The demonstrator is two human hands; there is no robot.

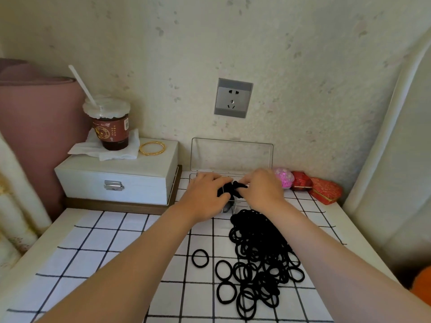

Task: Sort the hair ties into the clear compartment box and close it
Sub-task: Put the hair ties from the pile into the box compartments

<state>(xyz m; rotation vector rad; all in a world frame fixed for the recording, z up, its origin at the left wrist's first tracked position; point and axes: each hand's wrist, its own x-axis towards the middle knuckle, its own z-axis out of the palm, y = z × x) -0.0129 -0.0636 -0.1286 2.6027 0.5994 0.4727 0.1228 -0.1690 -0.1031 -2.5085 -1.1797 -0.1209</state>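
The clear compartment box (229, 206) stands at the back of the table, its lid (232, 155) upright against the wall. Both hands hover over its compartments. My left hand (207, 194) and my right hand (262, 188) together hold a bunch of black hair ties (229, 191) above the box, fingers curled round it. A big pile of loose black hair ties (258, 255) lies on the checked cloth in front of the box, with single ties (200, 258) scattered at its left edge. Most of the box is hidden under my hands.
A white jewellery case (121, 178) stands to the left, bearing a cup with a straw (109, 123), tissue and a gold bangle (152, 148). A pink ball (283, 177) and red boxes (324, 190) sit at the right by the wall. A socket (233, 97) is above.
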